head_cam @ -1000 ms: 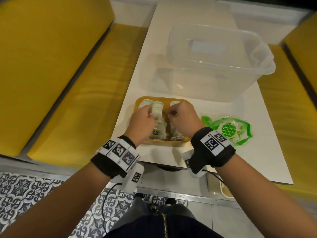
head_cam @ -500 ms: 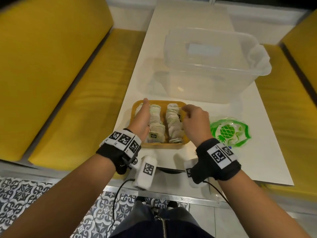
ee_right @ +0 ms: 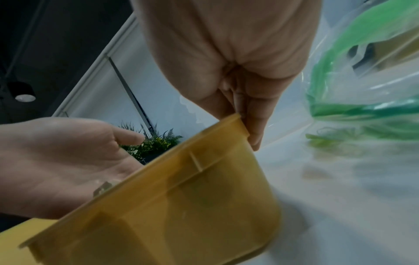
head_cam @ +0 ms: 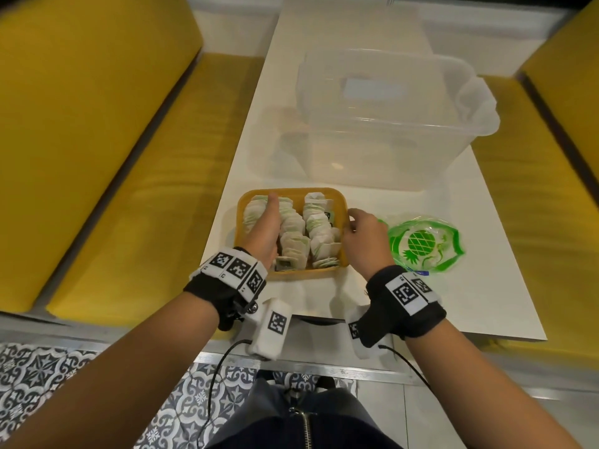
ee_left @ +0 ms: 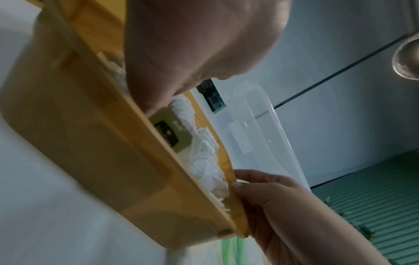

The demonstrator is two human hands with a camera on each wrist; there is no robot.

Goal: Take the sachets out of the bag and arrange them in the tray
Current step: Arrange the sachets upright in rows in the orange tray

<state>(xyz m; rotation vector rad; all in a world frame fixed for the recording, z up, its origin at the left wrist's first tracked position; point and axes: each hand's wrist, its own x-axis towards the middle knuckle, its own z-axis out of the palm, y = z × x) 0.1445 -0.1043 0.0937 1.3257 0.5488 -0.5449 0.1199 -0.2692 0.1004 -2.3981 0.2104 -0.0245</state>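
Note:
A yellow tray sits near the table's front edge, packed with rows of white sachets. My left hand lies flat on the left row, fingers straight and pointing away from me. My right hand holds the tray's right rim with curled fingers. In the left wrist view my palm covers the sachets, and my right hand pinches the rim of the tray. The green pineapple-print bag lies flat just right of the tray.
A large clear plastic bin stands behind the tray on the white table. Yellow benches run along both sides. In the right wrist view the bag lies close to my right fingers.
Both hands left the middle of the tray. My left hand flattened onto the left row of sachets, and my right hand moved out to the right rim.

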